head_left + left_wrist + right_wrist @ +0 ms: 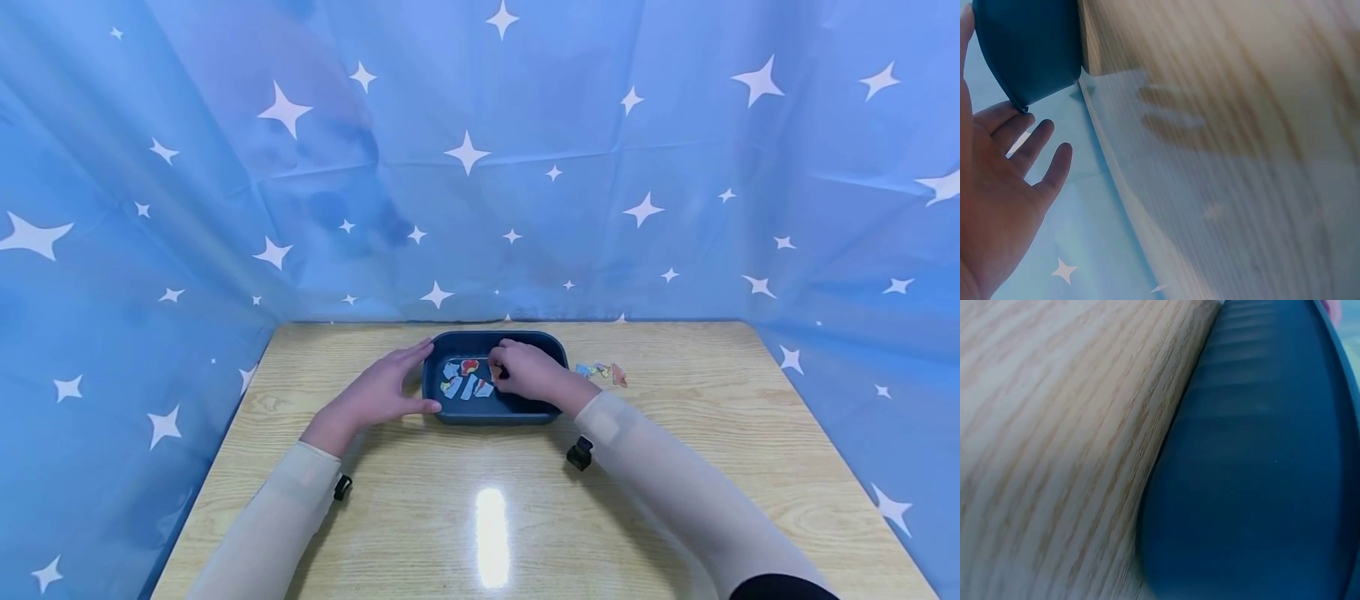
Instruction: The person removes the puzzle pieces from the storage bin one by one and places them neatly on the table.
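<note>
A dark blue rectangular tray sits on the table and holds several small flat cut-out pieces, which look like picture puzzle pieces. Among them are a red and yellow piece and pale blue ones such as this strip. My left hand is spread at the tray's left end, fingertips touching its rim and thumb by the front corner. Inside the tray, my right hand has curled fingers pinching an orange-brown puzzle piece, partly hidden by the fingers. The right wrist view shows only the tray's outer wall.
Several more coloured pieces lie on the wooden table just right of the tray, partly behind my right wrist. A blue curtain with white stars hangs along the table's back and sides.
</note>
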`<action>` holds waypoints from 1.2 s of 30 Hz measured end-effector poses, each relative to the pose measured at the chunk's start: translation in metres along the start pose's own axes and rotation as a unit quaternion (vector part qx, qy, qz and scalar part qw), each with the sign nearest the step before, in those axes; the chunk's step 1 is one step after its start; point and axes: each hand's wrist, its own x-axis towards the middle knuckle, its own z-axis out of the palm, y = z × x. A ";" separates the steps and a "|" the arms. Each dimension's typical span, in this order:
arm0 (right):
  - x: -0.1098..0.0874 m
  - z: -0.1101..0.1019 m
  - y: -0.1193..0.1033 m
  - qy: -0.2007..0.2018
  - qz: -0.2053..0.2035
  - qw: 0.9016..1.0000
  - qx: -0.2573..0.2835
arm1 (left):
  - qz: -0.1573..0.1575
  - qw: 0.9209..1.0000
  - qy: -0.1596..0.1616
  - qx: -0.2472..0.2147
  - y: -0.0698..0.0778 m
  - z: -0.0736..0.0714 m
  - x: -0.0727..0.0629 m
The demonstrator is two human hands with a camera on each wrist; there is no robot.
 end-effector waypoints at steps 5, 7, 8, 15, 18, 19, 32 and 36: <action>-0.006 -0.002 0.000 0.009 0.015 1.000 0.021 | 0.006 1.000 0.001 -0.002 0.001 -0.001 0.000; -0.008 -0.003 0.001 0.014 0.014 0.999 0.027 | 0.004 1.000 0.000 -0.002 0.001 -0.001 0.000; -0.009 -0.003 0.002 0.016 0.014 0.999 0.030 | 0.004 1.000 0.000 -0.003 0.001 -0.001 0.000; -0.017 -0.006 0.008 0.031 -0.001 0.999 0.040 | 0.018 1.000 0.006 0.007 -0.001 0.000 0.001; -0.020 -0.007 0.009 0.041 -0.005 0.998 0.051 | 0.023 1.000 0.009 0.008 -0.002 0.000 0.001; -0.022 -0.008 0.009 0.044 -0.007 0.998 0.053 | 0.023 1.000 0.010 0.006 -0.002 0.000 0.001; -0.042 -0.017 0.012 0.100 -0.018 0.993 0.056 | 0.018 1.000 0.008 0.004 -0.002 0.000 0.001; -0.050 -0.019 0.015 0.116 -0.023 0.991 0.058 | 0.020 1.000 0.008 0.003 -0.002 0.000 0.001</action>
